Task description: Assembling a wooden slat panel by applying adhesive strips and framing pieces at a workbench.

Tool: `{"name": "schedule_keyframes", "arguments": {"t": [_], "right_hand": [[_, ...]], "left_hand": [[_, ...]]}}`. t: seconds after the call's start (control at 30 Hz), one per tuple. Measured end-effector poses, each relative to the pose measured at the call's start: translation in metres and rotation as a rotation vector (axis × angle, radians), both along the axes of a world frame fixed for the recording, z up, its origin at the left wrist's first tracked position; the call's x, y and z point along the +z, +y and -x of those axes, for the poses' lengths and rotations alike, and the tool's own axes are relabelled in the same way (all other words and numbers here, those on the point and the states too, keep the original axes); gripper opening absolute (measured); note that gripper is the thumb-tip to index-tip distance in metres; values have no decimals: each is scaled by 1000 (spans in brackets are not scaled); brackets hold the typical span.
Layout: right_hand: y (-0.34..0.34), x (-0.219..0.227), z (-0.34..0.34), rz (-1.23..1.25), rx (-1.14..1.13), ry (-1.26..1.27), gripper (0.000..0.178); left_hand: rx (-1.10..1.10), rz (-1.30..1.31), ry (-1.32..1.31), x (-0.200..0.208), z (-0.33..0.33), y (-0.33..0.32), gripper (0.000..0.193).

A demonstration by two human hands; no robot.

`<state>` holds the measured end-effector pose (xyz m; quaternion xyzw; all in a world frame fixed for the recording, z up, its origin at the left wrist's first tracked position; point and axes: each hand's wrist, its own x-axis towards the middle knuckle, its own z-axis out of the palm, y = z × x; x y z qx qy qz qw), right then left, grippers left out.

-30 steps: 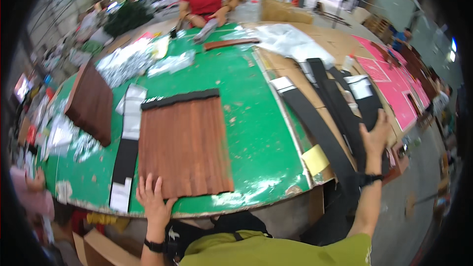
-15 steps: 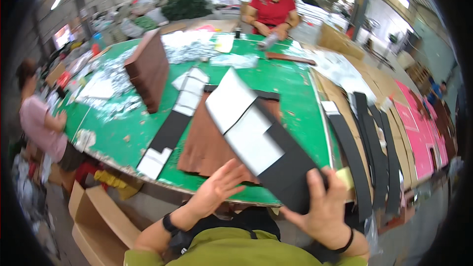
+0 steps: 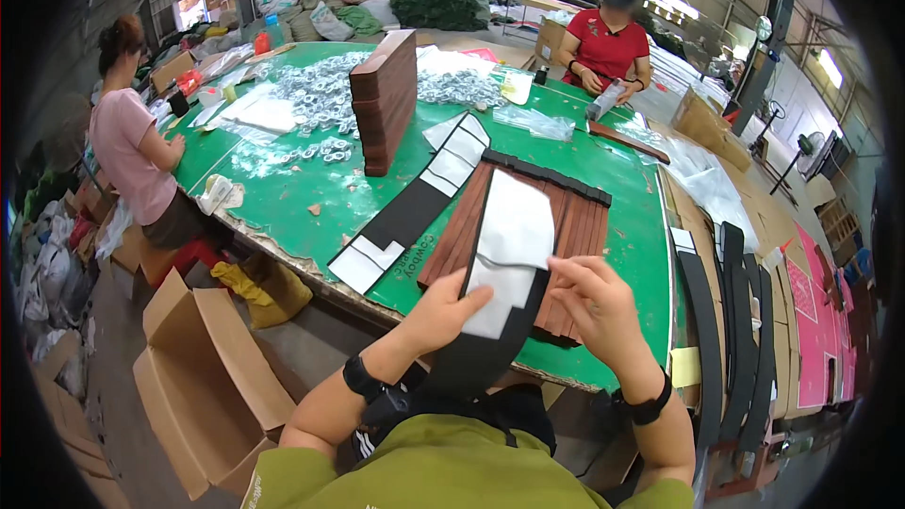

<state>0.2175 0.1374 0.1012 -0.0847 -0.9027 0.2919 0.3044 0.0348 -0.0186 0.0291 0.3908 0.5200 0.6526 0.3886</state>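
Note:
A wide black strip [image 3: 464, 369] with white patches on its face is held up in front of me, tilted, its lower end curving toward my body. My left hand [image 3: 441, 309] grips its left edge, thumb lying on the front. At the strip's right edge, beside the line between two white patches, my right hand [image 3: 596, 306] has its fingers bent together in a pinch. Behind the strip lies a row of reddish-brown slats [image 3: 580, 226], a dark band along their far end. A second black strip with white patches [image 3: 401, 219] lies on the table to the left.
The green table [image 3: 641, 273] bears a tall stack of brown slats [image 3: 386, 104] and scattered small metallic pieces [image 3: 330, 94]. Several black strips [image 3: 698, 320] lie on cardboard at right. An open cardboard box [image 3: 212, 396] stands at lower left. Two people work at the table's far sides.
The strip has swung more upright and nearer my body. My left hand, open before, has closed on its left edge. My right hand has moved from its lower end up to its right edge.

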Motion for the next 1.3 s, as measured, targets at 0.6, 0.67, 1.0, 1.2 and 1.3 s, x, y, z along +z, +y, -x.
{"name": "schedule_keyframes", "arguments": {"t": [0.6, 0.67, 1.0, 1.2, 1.3], "right_hand": [[-6, -52, 9, -377, -38, 169, 51], [-2, -53, 9, -366, -37, 165, 50], [9, -54, -1, -277, -33, 48, 40], [12, -60, -5, -317, -8, 102, 32], [18, -60, -7, -394, 29, 232, 30]], "left_hand": [[8, 245, -228, 6, -4, 25, 38], [4, 258, -205, 4, -4, 32, 38], [-45, 246, -219, -11, -10, 47, 34], [-64, 243, -293, -15, -15, 51, 32], [5, 245, -196, -15, -10, 54, 32]]}}
